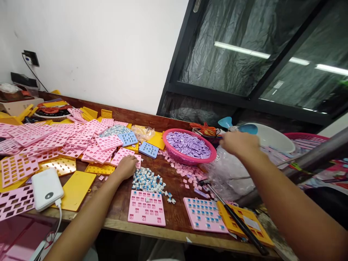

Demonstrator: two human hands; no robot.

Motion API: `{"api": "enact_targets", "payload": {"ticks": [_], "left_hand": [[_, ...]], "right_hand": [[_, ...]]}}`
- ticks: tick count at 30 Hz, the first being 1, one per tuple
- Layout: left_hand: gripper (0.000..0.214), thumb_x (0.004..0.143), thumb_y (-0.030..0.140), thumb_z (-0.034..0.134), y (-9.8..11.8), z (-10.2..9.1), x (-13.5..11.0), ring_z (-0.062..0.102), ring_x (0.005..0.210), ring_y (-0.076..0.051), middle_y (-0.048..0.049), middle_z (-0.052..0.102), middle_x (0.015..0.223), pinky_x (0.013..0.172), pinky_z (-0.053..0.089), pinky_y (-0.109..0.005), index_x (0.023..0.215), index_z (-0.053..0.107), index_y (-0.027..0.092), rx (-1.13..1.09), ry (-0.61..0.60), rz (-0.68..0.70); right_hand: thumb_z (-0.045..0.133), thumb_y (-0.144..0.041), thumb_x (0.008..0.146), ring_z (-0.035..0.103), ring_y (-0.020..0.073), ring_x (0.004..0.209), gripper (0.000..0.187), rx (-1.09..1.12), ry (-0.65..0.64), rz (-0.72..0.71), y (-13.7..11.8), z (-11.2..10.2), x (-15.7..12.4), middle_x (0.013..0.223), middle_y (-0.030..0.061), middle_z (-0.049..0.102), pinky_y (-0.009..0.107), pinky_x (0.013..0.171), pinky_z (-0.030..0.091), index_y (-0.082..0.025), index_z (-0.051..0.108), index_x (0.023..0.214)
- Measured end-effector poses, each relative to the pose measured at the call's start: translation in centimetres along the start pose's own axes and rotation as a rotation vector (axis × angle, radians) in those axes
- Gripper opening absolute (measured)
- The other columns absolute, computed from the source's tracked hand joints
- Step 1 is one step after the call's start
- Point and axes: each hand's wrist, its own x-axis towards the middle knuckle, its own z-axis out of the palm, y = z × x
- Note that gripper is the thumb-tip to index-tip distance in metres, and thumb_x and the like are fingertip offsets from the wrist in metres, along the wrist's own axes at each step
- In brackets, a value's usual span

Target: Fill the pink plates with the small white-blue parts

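Note:
My left hand (126, 167) rests palm down, fingers loosely bent and a little apart, over the edge of a pink perforated plate (117, 156). Beside its fingertips lies a heap of small white-and-blue key switches (148, 180). In front of the heap is a pink plate (146, 208) with a row of switches along its far edge and mostly unfilled squares. Another pink plate (205, 214), to the right, carries rows of switches. My right hand (240, 143) is raised over a clear plastic bag (231, 174), fingers curled closed near blue scoops (248, 128); its contents are hidden.
A pink basket (189, 163) holds purple pieces, with small pink pieces spilled nearby. A black-handled tool (239, 221) lies across yellow plates (255, 224). Stacked pink plates (62, 137) and a white power bank (46, 188) with a cable are at left.

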Motion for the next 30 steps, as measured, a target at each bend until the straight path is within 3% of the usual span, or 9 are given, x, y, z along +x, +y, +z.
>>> {"api": "enact_targets", "payload": {"ticks": [3, 5, 8, 12, 16, 19, 22, 26, 30], "left_hand": [[0.026, 0.08, 0.014, 0.062, -0.4, -0.5, 0.0, 0.055, 0.114, -0.034, -0.015, 0.069, 0.114, 0.103, 0.038, -0.043, 0.101, 0.075, 0.021, 0.018, 0.007, -0.017], [0.028, 0.078, 0.014, 0.064, -0.4, -0.9, -0.1, 0.056, 0.114, -0.034, -0.0142, 0.069, 0.114, 0.103, 0.038, -0.043, 0.102, 0.075, 0.022, 0.032, 0.02, -0.033], [0.026, 0.077, 0.015, 0.065, -0.3, -1.7, 0.0, 0.057, 0.111, -0.033, -0.0133, 0.07, 0.11, 0.1, 0.041, -0.042, 0.099, 0.076, 0.023, 0.055, 0.042, -0.053], [0.015, 0.08, 0.023, 0.066, -0.4, -2.6, -0.2, 0.063, 0.099, -0.03, -0.0112, 0.071, 0.097, 0.092, 0.044, -0.037, 0.088, 0.078, 0.023, 0.065, 0.04, -0.054], [0.006, 0.072, 0.027, 0.074, -0.7, -2.6, -0.6, 0.065, 0.08, -0.026, -0.0075, 0.072, 0.082, 0.08, 0.047, -0.033, 0.077, 0.078, 0.026, 0.027, -0.017, -0.055], [0.002, 0.068, 0.025, 0.077, -0.9, -1.8, -0.7, 0.065, 0.081, -0.027, -0.008, 0.071, 0.079, 0.081, 0.047, -0.034, 0.069, 0.076, 0.025, -0.008, -0.018, -0.09], [0.005, 0.065, 0.023, 0.079, -1.2, -1.1, -0.7, 0.065, 0.086, -0.029, -0.0093, 0.07, 0.083, 0.085, 0.047, -0.036, 0.066, 0.074, 0.024, -0.042, -0.01, -0.128], [0.006, 0.067, 0.019, 0.077, -1.5, -0.7, -0.5, 0.065, 0.091, -0.031, -0.0108, 0.068, 0.085, 0.09, 0.046, -0.039, 0.063, 0.073, 0.022, -0.074, -0.001, -0.173], [0.008, 0.067, 0.016, 0.076, -1.3, -0.6, -0.3, 0.065, 0.097, -0.034, -0.0121, 0.068, 0.087, 0.095, 0.043, -0.041, 0.062, 0.072, 0.02, -0.072, -0.006, -0.187]], "right_hand": [[0.067, -0.037, 0.089, 0.064, 0.0215, 0.083, 0.021, 0.296, -0.272, -0.581, -7.8, 0.8, -5.7, 0.091, 0.013, 0.075, 0.032, 0.073, 0.037, -0.019, 0.077, 0.084], [0.063, -0.036, 0.091, 0.064, 0.02, 0.081, 0.019, 0.483, -0.392, -0.828, -13.5, 2.7, -9.8, 0.093, 0.0079, 0.076, 0.029, 0.072, 0.038, -0.023, 0.076, 0.088], [0.06, -0.03, 0.092, 0.064, 0.0212, 0.091, 0.019, 0.589, -0.394, -0.762, -20.2, 6.5, -13.3, 0.104, 0.0088, 0.075, 0.027, 0.075, 0.039, -0.021, 0.074, 0.1], [0.066, -0.022, 0.083, 0.066, 0.02, 0.086, 0.017, 0.595, -0.438, -0.749, -24.4, 10.5, -13.6, 0.098, 0.0069, 0.076, 0.025, 0.071, 0.04, -0.02, 0.075, 0.096], [0.063, -0.018, 0.084, 0.066, 0.0197, 0.088, 0.015, 0.624, -0.463, -0.77, -24.6, 12.6, -13.1, 0.095, 0.0079, 0.076, 0.025, 0.075, 0.042, -0.018, 0.077, 0.088], [0.061, -0.012, 0.081, 0.066, 0.0196, 0.09, 0.017, 0.653, -0.478, -0.803, -22.9, 12.7, -13.0, 0.094, 0.0073, 0.076, 0.026, 0.081, 0.044, -0.017, 0.076, 0.086], [0.062, -0.015, 0.083, 0.067, 0.0194, 0.094, 0.019, 0.731, -0.49, -0.835, -19.6, 11.7, -13.7, 0.1, 0.0053, 0.076, 0.027, 0.085, 0.046, -0.019, 0.076, 0.095], [0.065, -0.019, 0.081, 0.067, 0.0204, 0.088, 0.016, 1.013, -0.54, -0.817, -15.2, 9.3, -16.2, 0.095, 0.0049, 0.074, 0.03, 0.08, 0.049, -0.021, 0.076, 0.092], [0.071, -0.022, 0.079, 0.066, 0.0204, 0.085, 0.008, 1.186, -0.651, -0.815, -13.8, 7.6, -19.1, 0.092, 0.0055, 0.072, 0.031, 0.077, 0.05, -0.021, 0.075, 0.086]]}}
